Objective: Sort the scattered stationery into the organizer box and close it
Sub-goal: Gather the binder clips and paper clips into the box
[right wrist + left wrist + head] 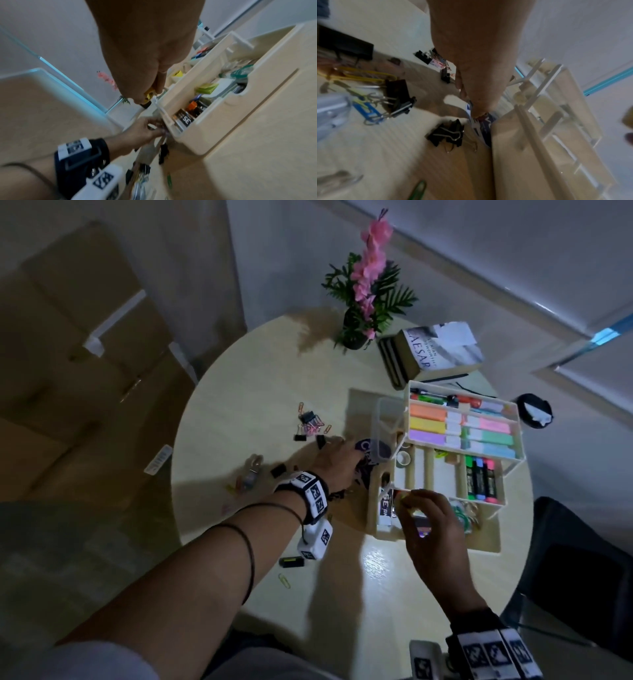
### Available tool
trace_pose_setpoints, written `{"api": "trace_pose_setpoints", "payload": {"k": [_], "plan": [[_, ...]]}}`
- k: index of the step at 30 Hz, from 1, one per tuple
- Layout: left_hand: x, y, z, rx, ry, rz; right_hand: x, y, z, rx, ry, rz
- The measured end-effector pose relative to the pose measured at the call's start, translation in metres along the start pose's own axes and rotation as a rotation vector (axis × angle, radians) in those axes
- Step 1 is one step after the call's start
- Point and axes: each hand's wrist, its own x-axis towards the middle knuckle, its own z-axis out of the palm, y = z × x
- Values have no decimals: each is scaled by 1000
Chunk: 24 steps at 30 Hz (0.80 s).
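The cream organizer box (pixel 520 440) stands open on the right of the round table, its raised tray holding sticky notes and markers. My left hand (pixel 342 453) reaches down beside the box's left wall and grips a purple and white packet (pixel 481 121) lying there. My right hand (pixel 407 501) hovers over the box's front compartment (pixel 223 128). In the right wrist view it pinches a small yellow and black item (pixel 148 96). Binder clips and paper clips (pixel 310 422) lie scattered left of the box, and a black binder clip (pixel 448 132) sits close to my left fingers.
A potted pink flower (pixel 356 337) and stacked books (pixel 442 350) stand at the table's far side. More clips (pixel 248 477), a small black and yellow piece (pixel 291 562) and a green paper clip (pixel 284 580) lie near my left forearm. A dark chair (pixel 582 559) is on the right.
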Motion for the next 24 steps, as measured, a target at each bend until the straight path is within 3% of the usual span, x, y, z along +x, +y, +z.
{"api": "trace_pose_setpoints", "payload": {"k": [4, 7, 11, 17, 24], "plan": [[3, 0, 5, 61, 52, -13, 16, 14, -11, 30, 70, 84], [-2, -5, 4, -63, 60, -34, 32, 27, -3, 6, 29, 107], [-27, -18, -1, -325, 184, -62, 48, 39, 12, -12, -37, 21], [-79, -42, -1, -423, 288, -66, 58, 41, 17, -192, -45, -97], [-96, 3, -16, -461, 370, -52, 47, 58, 6, -128, -73, -155]]}}
